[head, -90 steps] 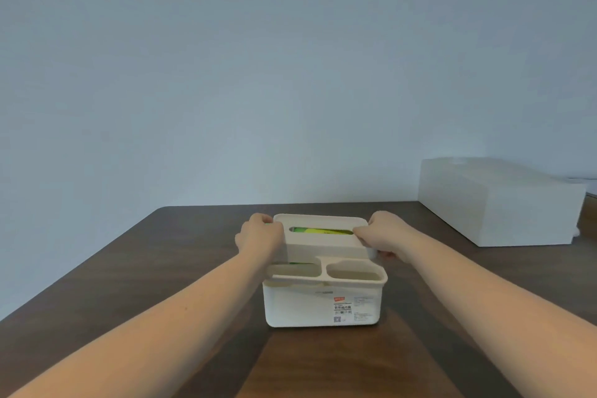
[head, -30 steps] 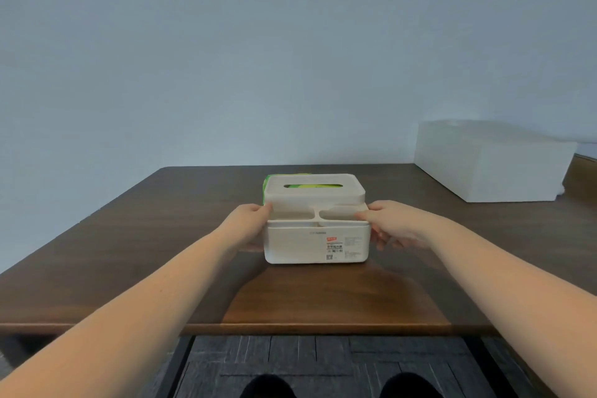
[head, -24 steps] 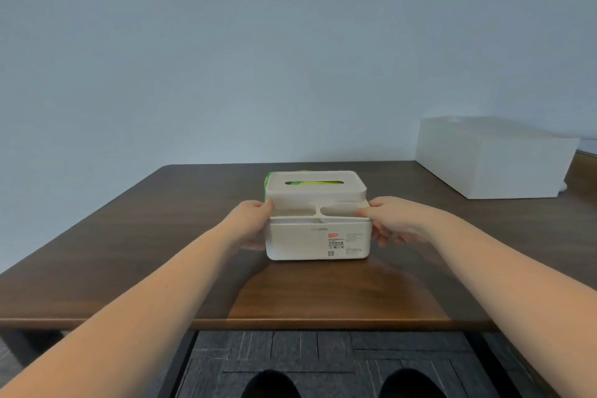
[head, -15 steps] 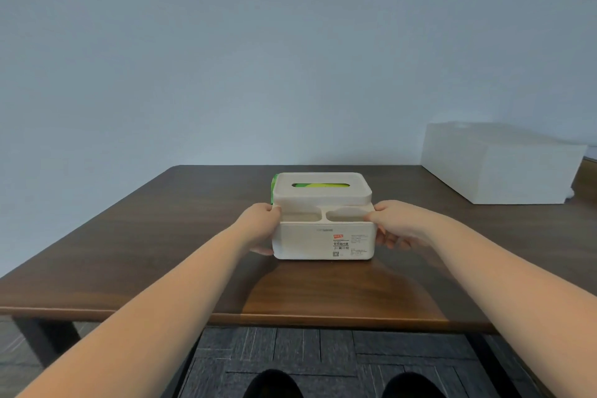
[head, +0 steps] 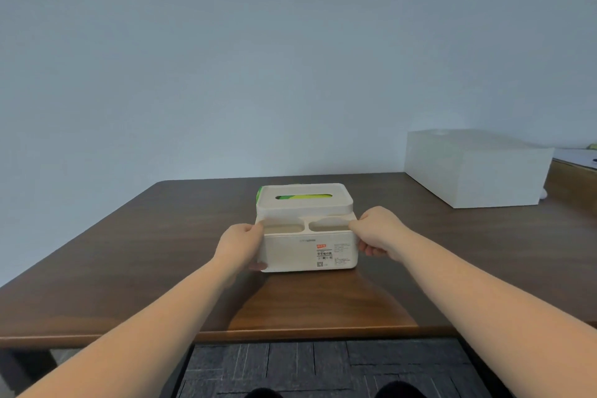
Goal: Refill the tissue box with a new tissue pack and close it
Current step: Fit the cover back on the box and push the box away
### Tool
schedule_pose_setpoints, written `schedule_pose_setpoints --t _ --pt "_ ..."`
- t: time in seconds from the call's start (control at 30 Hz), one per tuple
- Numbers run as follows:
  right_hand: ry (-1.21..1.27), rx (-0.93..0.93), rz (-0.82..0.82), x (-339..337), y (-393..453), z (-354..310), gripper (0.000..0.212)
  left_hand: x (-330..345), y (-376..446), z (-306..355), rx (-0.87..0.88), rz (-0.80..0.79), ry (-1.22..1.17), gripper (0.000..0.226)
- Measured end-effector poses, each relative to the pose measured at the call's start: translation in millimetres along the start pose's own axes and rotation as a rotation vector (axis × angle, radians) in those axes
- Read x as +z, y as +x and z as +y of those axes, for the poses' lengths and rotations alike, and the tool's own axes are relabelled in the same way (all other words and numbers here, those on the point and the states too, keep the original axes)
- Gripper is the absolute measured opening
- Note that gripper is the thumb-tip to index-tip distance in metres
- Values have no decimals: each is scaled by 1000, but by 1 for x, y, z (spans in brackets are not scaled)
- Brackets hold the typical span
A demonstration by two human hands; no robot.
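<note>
Near the tabletop's [head: 135, 255] front edge, midway along it, the tissue box [head: 308, 244] sits with its long axis running left to right, and I hold it between both grips: left hand [head: 240, 244] closed on the left end, right hand [head: 378, 233] closed on the right end, equally near. Its lid [head: 305, 202] sits on top, though green tissue pack [head: 259, 195] wrapper peeks out at the left rear corner, so full closure looks doubtful.

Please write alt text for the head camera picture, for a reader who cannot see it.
Two bare hands, left hand and right hand, hold the sides of a white tissue box on a brown table; a green tissue pack shows through the lid's slot. A large white box stands far right.
</note>
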State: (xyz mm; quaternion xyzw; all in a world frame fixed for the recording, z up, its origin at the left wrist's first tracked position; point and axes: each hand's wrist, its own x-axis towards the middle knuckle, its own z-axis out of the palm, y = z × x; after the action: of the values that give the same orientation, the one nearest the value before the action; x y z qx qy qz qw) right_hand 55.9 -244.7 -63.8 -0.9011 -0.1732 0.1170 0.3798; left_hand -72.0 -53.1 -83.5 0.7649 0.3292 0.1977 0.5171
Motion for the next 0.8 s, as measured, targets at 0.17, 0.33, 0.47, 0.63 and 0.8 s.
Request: schedule_pose_setpoints --t 0.17,0.33,0.47,0.63,0.8 --pt "-115 -18 71 4 -1 -6 23 5 6 -1 161 118 248 37" --pt "-190 -10 101 -7 9 -2 24 16 11 8 204 98 330 35" --pt "-177 21 116 -23 23 11 9 39 21 22 241 70 357 36" --pt "-116 64 173 -48 47 31 12 78 39 45 298 9 383 38" --pt "-85 128 215 -77 85 47 22 122 68 70 323 -37 372 38"
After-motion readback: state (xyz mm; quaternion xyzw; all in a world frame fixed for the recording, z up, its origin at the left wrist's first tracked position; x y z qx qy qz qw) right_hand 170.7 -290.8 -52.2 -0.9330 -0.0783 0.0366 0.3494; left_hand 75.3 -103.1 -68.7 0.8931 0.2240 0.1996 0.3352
